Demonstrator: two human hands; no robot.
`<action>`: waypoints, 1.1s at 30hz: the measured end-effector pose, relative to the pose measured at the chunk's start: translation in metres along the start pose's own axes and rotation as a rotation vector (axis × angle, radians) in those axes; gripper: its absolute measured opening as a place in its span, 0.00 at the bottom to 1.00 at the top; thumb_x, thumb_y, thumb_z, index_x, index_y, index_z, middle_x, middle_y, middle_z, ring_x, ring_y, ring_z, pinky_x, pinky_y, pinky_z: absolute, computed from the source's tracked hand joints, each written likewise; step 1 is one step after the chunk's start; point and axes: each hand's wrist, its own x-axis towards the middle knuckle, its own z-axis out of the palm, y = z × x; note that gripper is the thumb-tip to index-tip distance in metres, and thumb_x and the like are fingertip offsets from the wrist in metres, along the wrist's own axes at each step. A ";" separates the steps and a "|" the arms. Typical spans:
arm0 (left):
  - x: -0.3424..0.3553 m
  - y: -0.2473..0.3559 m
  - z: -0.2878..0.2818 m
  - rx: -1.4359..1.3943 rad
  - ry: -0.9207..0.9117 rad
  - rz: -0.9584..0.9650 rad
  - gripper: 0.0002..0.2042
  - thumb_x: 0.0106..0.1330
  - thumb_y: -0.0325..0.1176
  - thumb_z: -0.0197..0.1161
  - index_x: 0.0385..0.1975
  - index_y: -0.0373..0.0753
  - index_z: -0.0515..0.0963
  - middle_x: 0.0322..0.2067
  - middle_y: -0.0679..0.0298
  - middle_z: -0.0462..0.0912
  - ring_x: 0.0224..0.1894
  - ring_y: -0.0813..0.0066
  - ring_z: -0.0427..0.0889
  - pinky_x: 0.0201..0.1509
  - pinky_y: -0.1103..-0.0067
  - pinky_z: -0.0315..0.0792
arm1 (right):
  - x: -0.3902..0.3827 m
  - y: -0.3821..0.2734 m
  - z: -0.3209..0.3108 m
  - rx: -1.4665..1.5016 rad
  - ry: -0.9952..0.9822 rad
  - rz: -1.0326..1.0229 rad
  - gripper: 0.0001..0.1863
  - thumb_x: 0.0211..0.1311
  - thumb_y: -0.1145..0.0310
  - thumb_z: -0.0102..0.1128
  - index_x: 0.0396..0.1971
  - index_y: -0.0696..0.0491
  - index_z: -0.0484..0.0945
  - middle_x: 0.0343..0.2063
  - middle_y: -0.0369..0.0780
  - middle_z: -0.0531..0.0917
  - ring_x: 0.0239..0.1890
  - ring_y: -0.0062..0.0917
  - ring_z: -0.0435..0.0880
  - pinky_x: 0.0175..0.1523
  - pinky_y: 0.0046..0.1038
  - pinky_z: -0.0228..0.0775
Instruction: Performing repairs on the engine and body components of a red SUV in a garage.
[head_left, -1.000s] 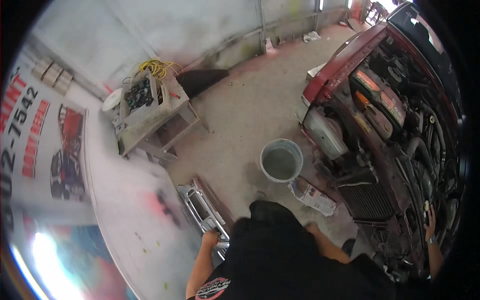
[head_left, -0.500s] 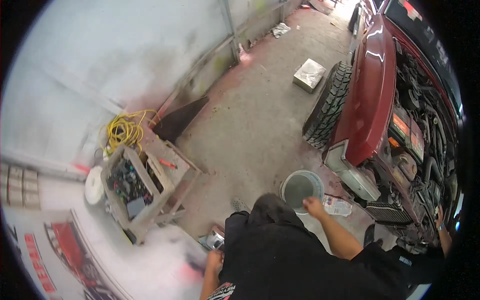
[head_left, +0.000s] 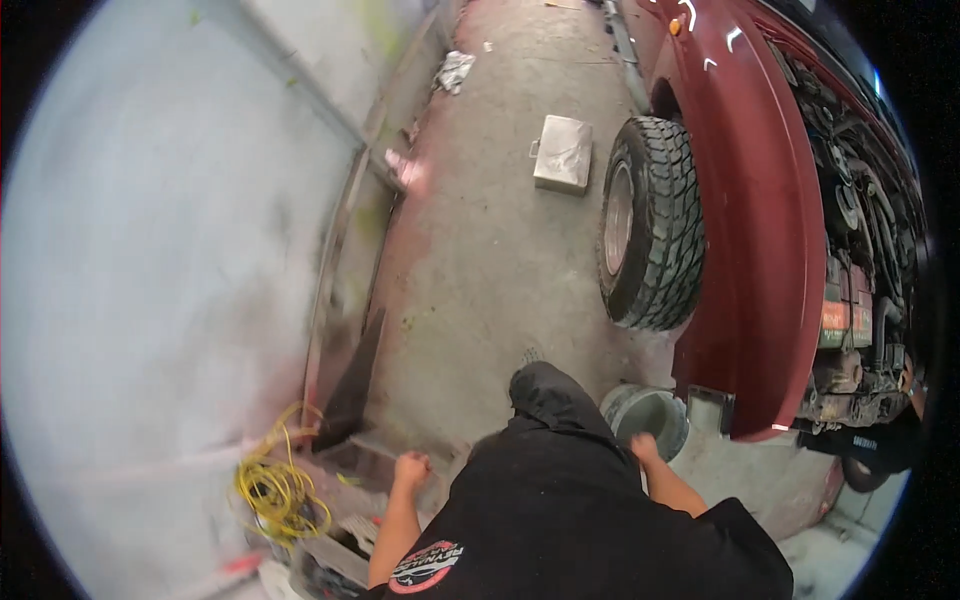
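My left hand (head_left: 412,468) hangs low on the left with its fingers curled in, and nothing shows in it. It is nearest to the edge of a low stand (head_left: 378,450) beside the wall. My right hand (head_left: 643,447) is also curled, a little blurred, with no object visible in it. From this angle it overlaps the near rim of a grey bucket (head_left: 677,450) standing on the floor; whether they touch I cannot tell. My dark-clothed legs are below me, one shoe (head_left: 531,356) showing ahead.
A red vehicle (head_left: 755,190) with its engine bay exposed and a chunky tyre (head_left: 655,225) lines the right. A silvery metal box (head_left: 563,155) lies ahead on the concrete floor. Yellow cable (head_left: 280,492) is coiled by the left wall. A co-worker's dark sleeve (head_left: 868,447) is at the right.
My view has moved forward and turned rightward. The tyre and metal box look closer, and the stand has slid toward the lower edge. My left hand has swung forward.
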 end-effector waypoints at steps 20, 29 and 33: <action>0.776 0.508 -0.377 0.553 -0.243 0.194 0.18 0.65 0.39 0.64 0.46 0.33 0.88 0.48 0.43 0.88 0.55 0.44 0.86 0.62 0.59 0.78 | 0.471 -0.475 -0.424 1.276 0.547 0.474 0.21 0.86 0.54 0.44 0.39 0.54 0.79 0.39 0.40 0.89 0.41 0.25 0.86 0.48 0.31 0.79; 1.131 0.748 -0.188 0.377 -0.383 0.290 0.25 0.65 0.39 0.66 0.60 0.32 0.81 0.54 0.41 0.87 0.57 0.45 0.86 0.63 0.62 0.78 | 0.882 -0.424 -0.468 0.993 0.355 0.535 0.20 0.82 0.53 0.53 0.40 0.58 0.78 0.40 0.43 0.88 0.42 0.31 0.87 0.51 0.35 0.78; 1.285 0.762 -0.046 0.533 -0.585 0.188 0.32 0.64 0.42 0.68 0.64 0.26 0.75 0.58 0.37 0.83 0.61 0.44 0.83 0.67 0.61 0.75 | 1.072 -0.379 -0.441 0.910 0.441 0.571 0.17 0.74 0.56 0.66 0.41 0.57 0.77 0.36 0.44 0.85 0.41 0.35 0.84 0.49 0.37 0.75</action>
